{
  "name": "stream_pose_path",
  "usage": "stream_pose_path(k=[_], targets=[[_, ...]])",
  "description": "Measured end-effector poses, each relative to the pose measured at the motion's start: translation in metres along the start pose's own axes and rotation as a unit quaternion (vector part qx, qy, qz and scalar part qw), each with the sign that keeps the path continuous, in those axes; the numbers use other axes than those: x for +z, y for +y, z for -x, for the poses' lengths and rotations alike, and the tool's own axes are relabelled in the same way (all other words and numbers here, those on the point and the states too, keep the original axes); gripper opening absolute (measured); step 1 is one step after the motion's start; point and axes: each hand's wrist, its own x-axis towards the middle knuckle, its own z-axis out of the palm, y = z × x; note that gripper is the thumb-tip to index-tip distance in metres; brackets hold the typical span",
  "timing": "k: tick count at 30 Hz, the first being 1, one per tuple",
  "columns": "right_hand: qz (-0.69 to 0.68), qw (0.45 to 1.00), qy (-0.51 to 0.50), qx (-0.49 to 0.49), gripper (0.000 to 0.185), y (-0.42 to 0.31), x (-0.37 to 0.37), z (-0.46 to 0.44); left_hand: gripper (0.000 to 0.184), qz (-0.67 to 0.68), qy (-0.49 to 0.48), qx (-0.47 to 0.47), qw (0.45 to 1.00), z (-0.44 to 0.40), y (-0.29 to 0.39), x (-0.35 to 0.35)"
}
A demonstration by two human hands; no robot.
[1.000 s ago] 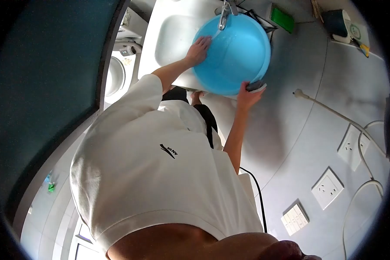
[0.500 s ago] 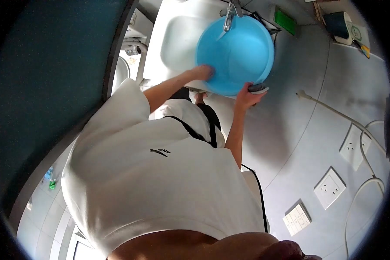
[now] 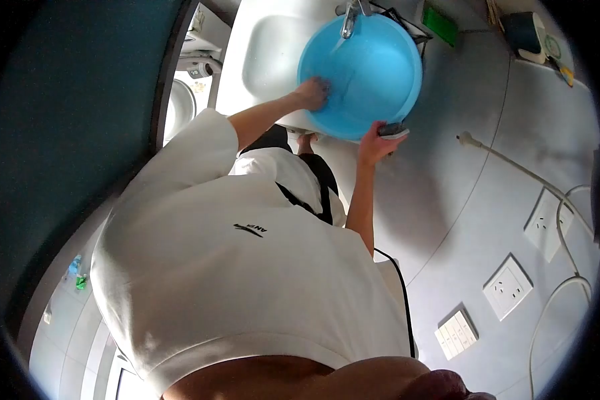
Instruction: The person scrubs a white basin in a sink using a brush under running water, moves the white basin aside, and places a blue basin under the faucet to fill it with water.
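A round light-blue plastic basin stands in the sink area under a chrome faucet, from which a thin stream of water appears to run. My left hand reaches over the near left rim into the basin. Its blurred fingers bend downward by the inner wall, so their grip is unclear. At the near right rim, my right hand is closed around a palm-sized dark grey and whitish scrubber. The scrubber's exact kind is hard to make out.
A white sink counter extends left of the basin. Something green lies behind it at the right. The grey wall holds sockets, a switch panel and a pale hose. A dark panel borders the left.
My left hand has shifted slightly up and left along the basin's inner wall. The right hand keeps the scrubber at the rim. The whole view has shifted a little.
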Motion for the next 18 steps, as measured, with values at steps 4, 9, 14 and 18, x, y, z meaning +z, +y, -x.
stream_pose_path(k=[4, 9, 14, 18], targets=[[0.007, 0.994, -0.009, 0.105, 0.044, -0.014, -0.001, 0.009, 0.044, 0.036, -0.173, 0.059, 0.982, 0.014, 0.018, 0.001], [0.041, 0.999, -0.005, -0.033, 0.056, 0.025, 0.004, 0.043, 0.045, 0.001, -0.055, 0.108, 0.993, 0.022, 0.004, 0.011], [-0.005, 0.996, -0.046, 0.082, 0.074, 0.022, -0.029, 0.005, 0.044, 0.009, 0.018, 0.103, 0.994, -0.004, -0.037, 0.02], [-0.002, 1.0, -0.009, -0.009, 0.071, -0.003, -0.017, -0.059, 0.048, -0.05, 0.057, 0.035, 0.997, -0.015, -0.047, -0.012]])
